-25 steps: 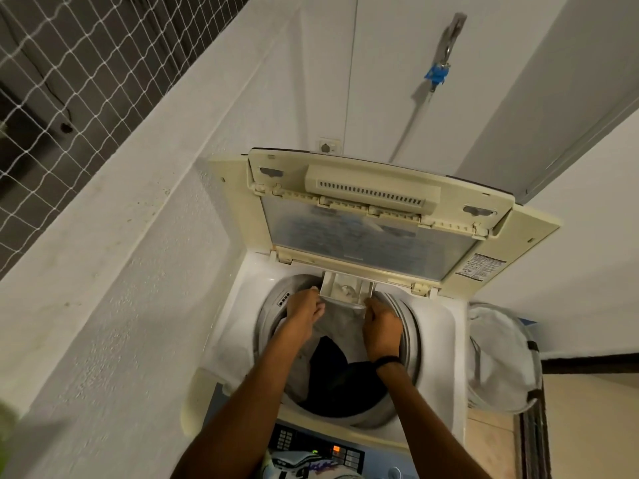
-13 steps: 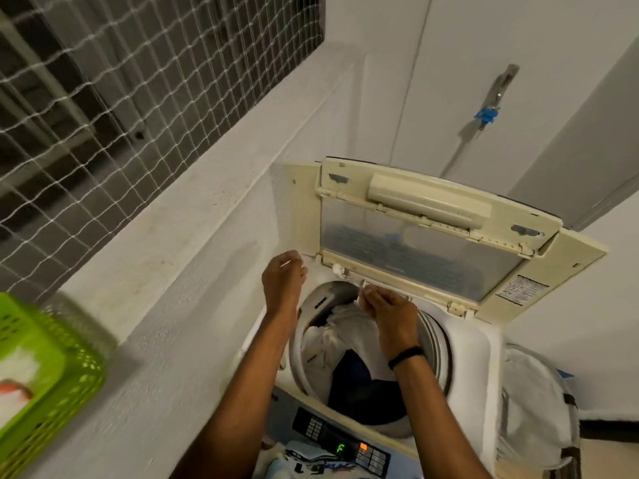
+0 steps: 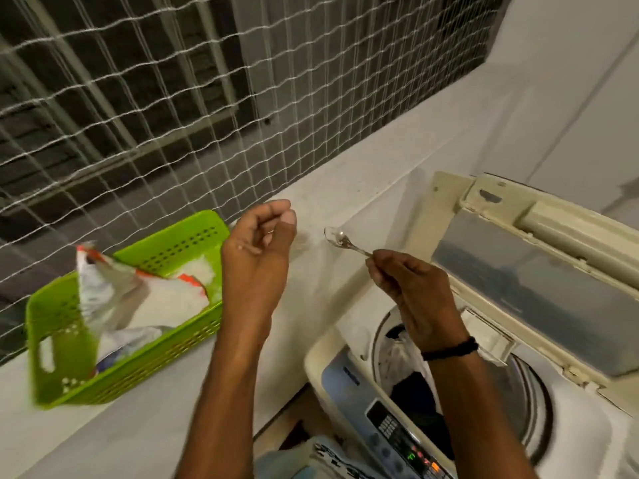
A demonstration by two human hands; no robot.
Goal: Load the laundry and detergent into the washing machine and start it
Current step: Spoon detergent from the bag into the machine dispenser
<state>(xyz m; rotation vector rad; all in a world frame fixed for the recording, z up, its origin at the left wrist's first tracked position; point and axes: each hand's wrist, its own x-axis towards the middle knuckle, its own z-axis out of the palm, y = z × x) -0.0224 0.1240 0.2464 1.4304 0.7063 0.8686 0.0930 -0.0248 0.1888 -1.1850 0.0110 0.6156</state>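
Note:
The top-loading washing machine [image 3: 345, 344] stands at the lower right with its lid [image 3: 539, 271] raised. White and dark laundry [image 3: 404, 368] lies in the drum. My right hand [image 3: 411, 288] pinches the handle of a small metal spoon [image 3: 340, 240] above the machine's left edge, the bowl pointing left. My left hand [image 3: 257, 257] hovers over the white ledge with fingers loosely curled and holds nothing. A torn detergent bag [image 3: 138, 295] lies in a green plastic basket [image 3: 131, 371] on the ledge, left of my left hand.
A white ledge [image 3: 345, 188] runs along the wall under a netted window grille [image 3: 173, 81]. The machine's control panel [image 3: 401, 433] with lit indicators faces me at the bottom. A patterned cloth [image 3: 332, 458] lies at the bottom edge.
My view swung left, bringing the green basket fully into sight. Both hands left the drum; my right hand now holds a spoon out over the ledge and my left hand moved towards the basket.

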